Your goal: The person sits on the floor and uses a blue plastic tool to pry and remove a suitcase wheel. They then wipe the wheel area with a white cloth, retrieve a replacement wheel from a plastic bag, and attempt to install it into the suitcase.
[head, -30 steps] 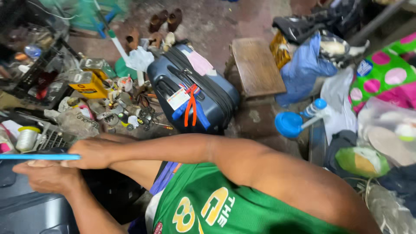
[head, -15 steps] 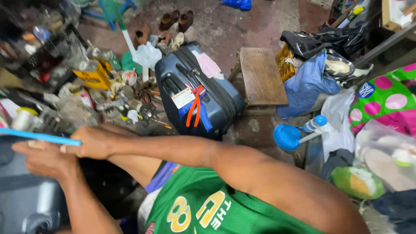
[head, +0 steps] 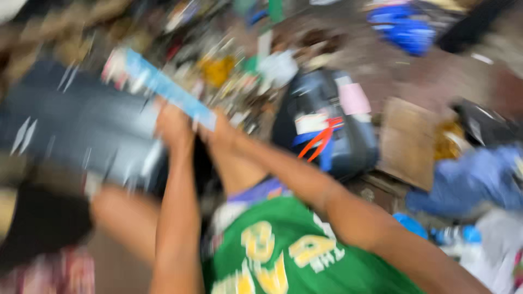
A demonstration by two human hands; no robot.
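Note:
The view is badly motion-blurred. Both my hands hold a long, flat light-blue strip that slants from upper left down to the right. My left hand grips it near its middle, with the forearm rising straight from below. My right hand grips the lower right end, its arm stretching in from the bottom right. Under the hands lies a large dark grey case. I wear a green jersey with yellow print.
A dark blue suitcase with an orange ribbon stands right of the hands. Beside it is a brown wooden stool. Blue cloth lies far right. Small cluttered items cover the floor beyond the hands.
The camera has swung sharply and the picture is now blurred. The blue strip has tilted from level to slanting, and both hands have come closer together on it.

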